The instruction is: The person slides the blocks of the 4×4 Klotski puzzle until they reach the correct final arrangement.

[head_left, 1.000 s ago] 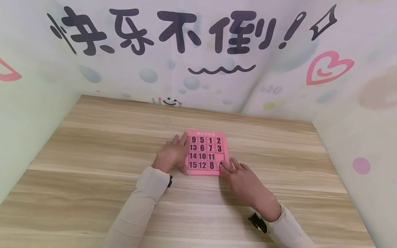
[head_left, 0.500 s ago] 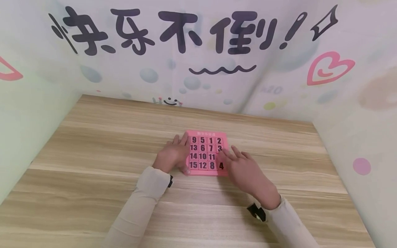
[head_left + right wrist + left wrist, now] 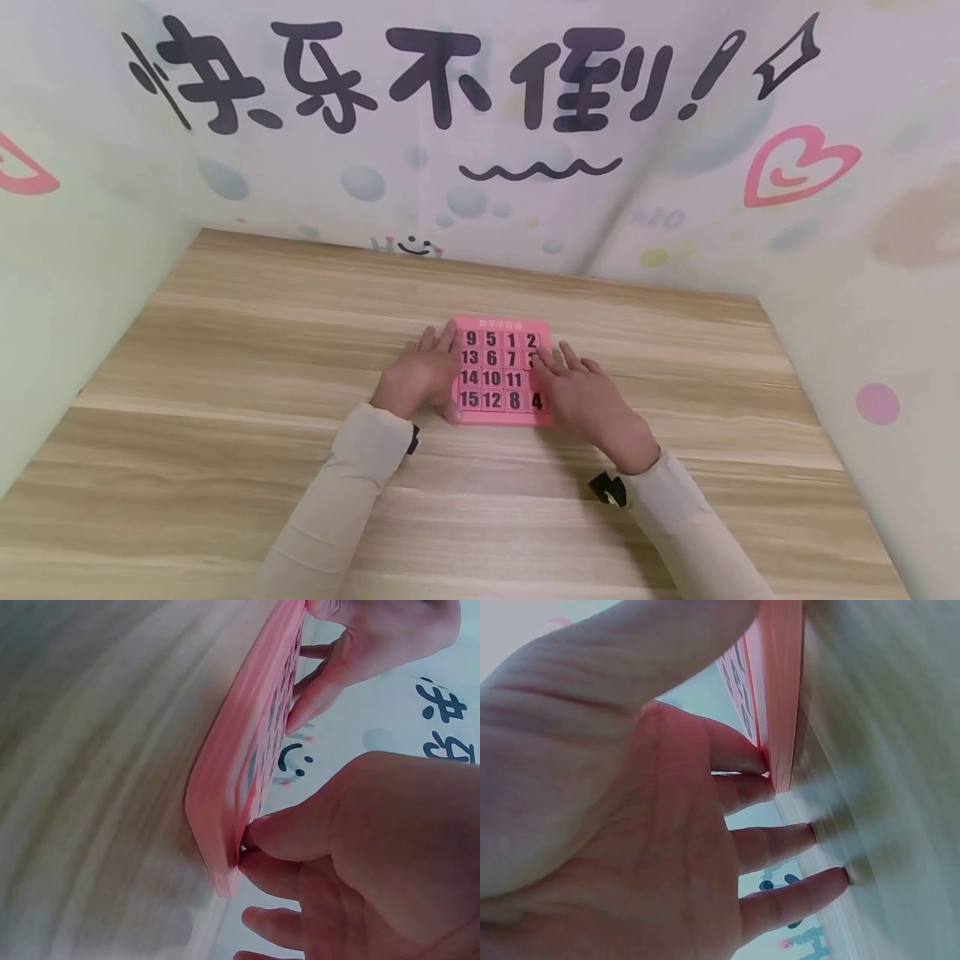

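Note:
A pink number sliding puzzle (image 3: 504, 419) lies flat on the wooden table, its black-numbered tiles facing up. My left hand (image 3: 422, 373) holds its left side, thumb at the near corner and index finger at the far end. In the left wrist view, the other fingers (image 3: 791, 904) reach down to the tabletop. On the puzzle's right side, my right hand (image 3: 588, 400) touches the 3 tile (image 3: 531, 360) with its fingertips, partly covering it. The 4 tile (image 3: 537, 402) is in the near right corner. My right hand partly hides the spot between these two tiles.
The wooden table (image 3: 262, 333) extends around the puzzle. Behind it stands a white printed backdrop (image 3: 420, 192) with large black characters, and pale side walls flank the table. Both sleeves are light, with a black strap (image 3: 607, 489) at the right wrist.
My right hand has moved away from me along the puzzle's right column, from the 4 tile to the 3 tile. The 4 is now uncovered. My left hand stays put.

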Tool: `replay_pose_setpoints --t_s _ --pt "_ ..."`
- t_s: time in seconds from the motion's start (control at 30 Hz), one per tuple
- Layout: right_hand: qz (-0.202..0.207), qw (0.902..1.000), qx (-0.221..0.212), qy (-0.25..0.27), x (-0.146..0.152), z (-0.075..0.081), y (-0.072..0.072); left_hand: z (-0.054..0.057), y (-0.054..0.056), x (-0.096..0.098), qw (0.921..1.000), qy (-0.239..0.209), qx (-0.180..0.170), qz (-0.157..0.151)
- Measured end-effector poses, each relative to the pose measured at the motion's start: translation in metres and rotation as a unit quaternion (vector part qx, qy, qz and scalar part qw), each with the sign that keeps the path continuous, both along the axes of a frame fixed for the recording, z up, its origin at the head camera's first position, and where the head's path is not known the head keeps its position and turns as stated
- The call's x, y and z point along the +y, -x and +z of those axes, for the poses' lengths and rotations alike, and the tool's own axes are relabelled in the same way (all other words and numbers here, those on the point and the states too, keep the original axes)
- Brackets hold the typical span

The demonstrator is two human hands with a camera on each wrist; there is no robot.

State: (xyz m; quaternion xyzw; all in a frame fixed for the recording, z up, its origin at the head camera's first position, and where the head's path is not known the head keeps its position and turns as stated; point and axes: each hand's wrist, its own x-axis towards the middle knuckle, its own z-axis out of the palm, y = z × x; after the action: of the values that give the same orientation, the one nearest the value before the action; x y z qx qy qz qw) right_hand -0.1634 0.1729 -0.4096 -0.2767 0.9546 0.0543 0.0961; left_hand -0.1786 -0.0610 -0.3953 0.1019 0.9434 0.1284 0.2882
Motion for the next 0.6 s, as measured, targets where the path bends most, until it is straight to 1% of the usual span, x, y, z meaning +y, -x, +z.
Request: replay_pose_setpoints --t_s 0.27,0.5,0.6 --pt "0.005 1.0000 0.004 0.000 0.0005 -0.0028 -0.0001 0.0008 0.0002 0.0000 1.0000 0.007 0.001 -0.006" --pt "0.009 0.9999 0.010 0.005 0.0016 -0.0039 -0.0029 0.0016 0.0004 0.0005 1.0000 0.005 -0.002 -0.002" --pt "0.011 0.9998 0.012 0.010 0.0021 -0.0043 -0.0043 0.0014 0.0003 0.0003 0.9999 0.009 0.002 -0.007"
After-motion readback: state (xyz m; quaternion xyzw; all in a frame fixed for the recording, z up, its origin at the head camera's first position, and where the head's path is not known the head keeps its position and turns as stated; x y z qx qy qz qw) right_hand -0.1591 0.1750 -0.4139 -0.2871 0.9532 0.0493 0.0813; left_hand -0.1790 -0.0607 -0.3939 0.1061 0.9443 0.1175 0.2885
